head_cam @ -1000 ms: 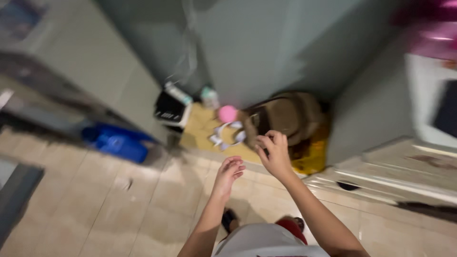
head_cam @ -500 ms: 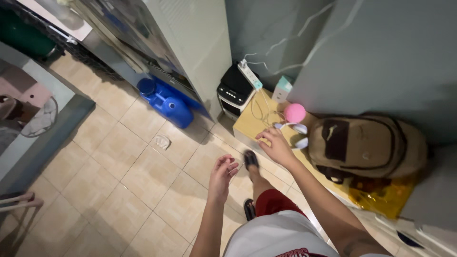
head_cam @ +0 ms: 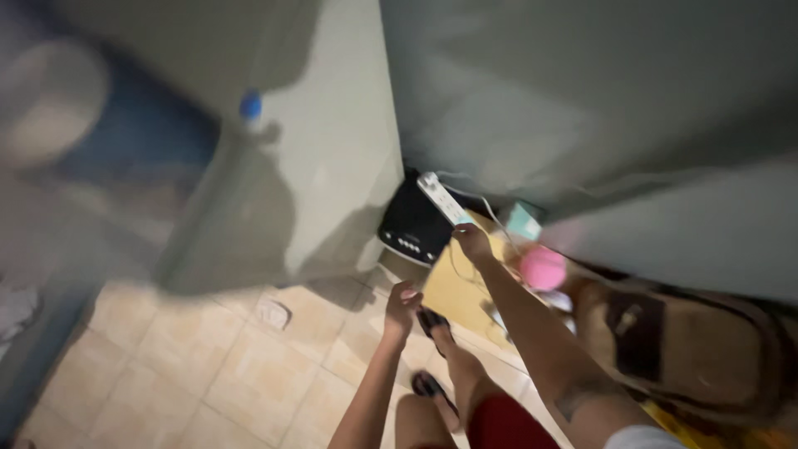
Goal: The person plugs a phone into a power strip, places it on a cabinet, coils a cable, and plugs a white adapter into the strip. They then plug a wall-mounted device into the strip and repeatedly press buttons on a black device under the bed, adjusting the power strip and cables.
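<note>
Dim grey walls are meeting in a corner where a white power strip (head_cam: 442,198) is lying on top of a black appliance (head_cam: 411,226), beside a low yellow bench (head_cam: 462,293) that is carrying a pink ball (head_cam: 542,268). Judging by the reach, the person is closing in on the near end of the strip, and the next move is calling for a firm, careful pinch there. The right hand (head_cam: 472,242) is curling narrow with fingertips just at the strip, holding nothing clearly, while the left hand (head_cam: 403,306) is hanging half-curled and empty above the tiled floor (head_cam: 249,366).
</note>
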